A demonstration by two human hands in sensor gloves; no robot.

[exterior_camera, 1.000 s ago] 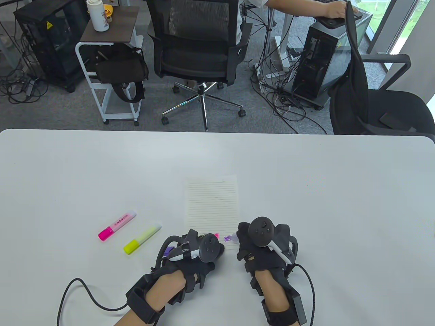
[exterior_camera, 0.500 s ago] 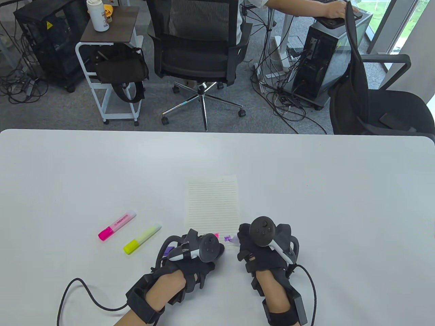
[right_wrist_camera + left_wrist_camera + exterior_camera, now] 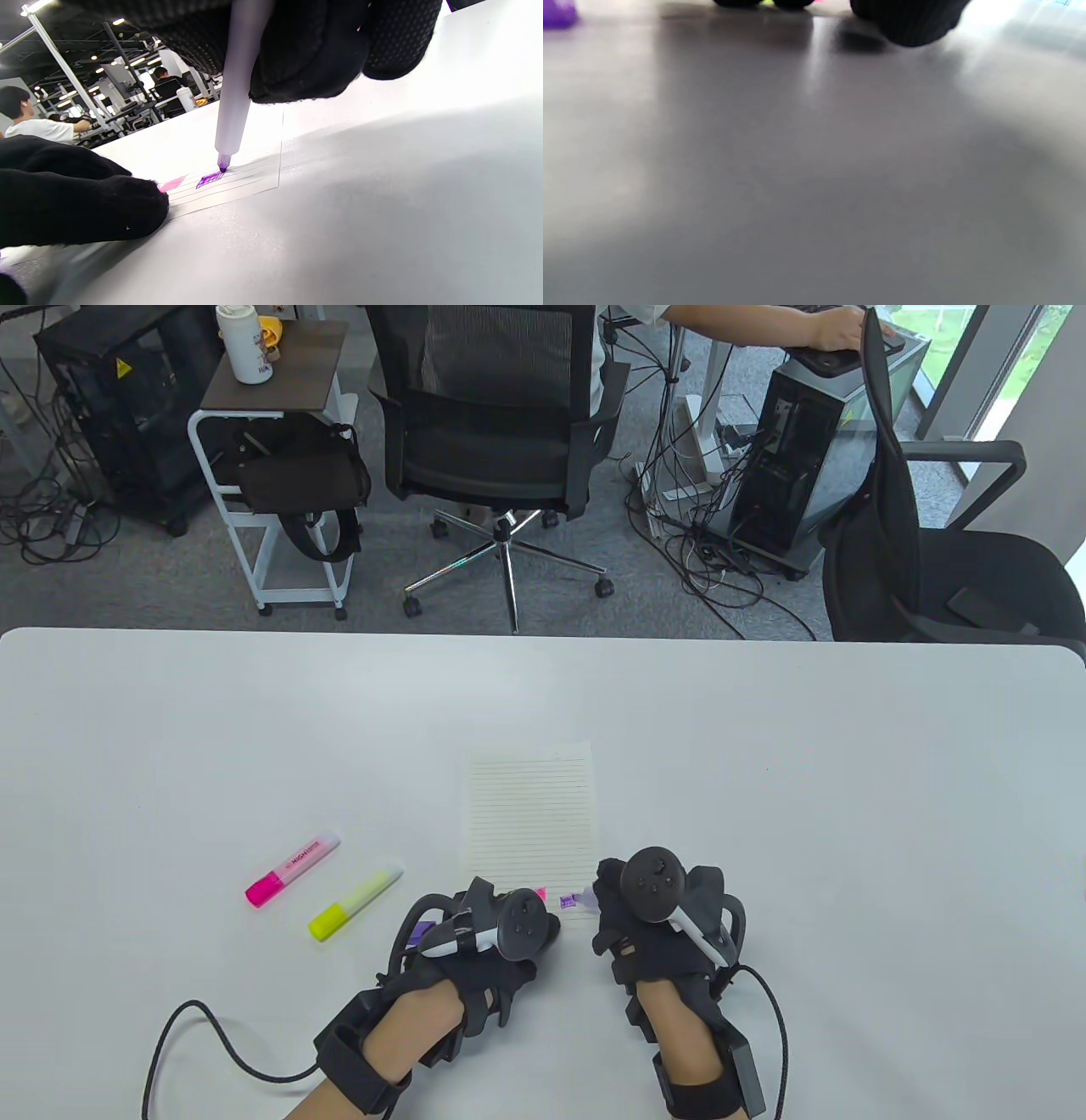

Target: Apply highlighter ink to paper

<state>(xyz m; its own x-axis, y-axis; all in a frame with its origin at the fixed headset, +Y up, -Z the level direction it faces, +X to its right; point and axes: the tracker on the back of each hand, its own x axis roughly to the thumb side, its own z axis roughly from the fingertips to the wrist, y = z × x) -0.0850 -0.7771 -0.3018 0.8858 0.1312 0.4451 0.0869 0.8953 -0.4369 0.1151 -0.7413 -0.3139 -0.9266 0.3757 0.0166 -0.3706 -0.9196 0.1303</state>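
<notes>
A lined paper sheet (image 3: 530, 814) lies on the white table (image 3: 848, 814). My right hand (image 3: 653, 916) grips a purple highlighter (image 3: 237, 84) upright, its tip touching the sheet's near edge. A purple ink patch (image 3: 210, 178) lies under the tip, with a pink patch (image 3: 172, 184) beside it. My left hand (image 3: 501, 925) rests on the sheet's near left corner, fingertips (image 3: 908, 25) down. It also shows in the right wrist view (image 3: 85, 195). A purple cap (image 3: 417, 933) lies by the left hand.
A pink highlighter (image 3: 293, 867) and a yellow highlighter (image 3: 355, 901), both capped, lie left of the paper. A glove cable (image 3: 204, 1035) loops at the near left. Office chairs and computer cases stand beyond the table's far edge.
The paper's far end has swung a little to the right. The right hand with the highlighter has shifted very slightly. The left hand has stayed put.
</notes>
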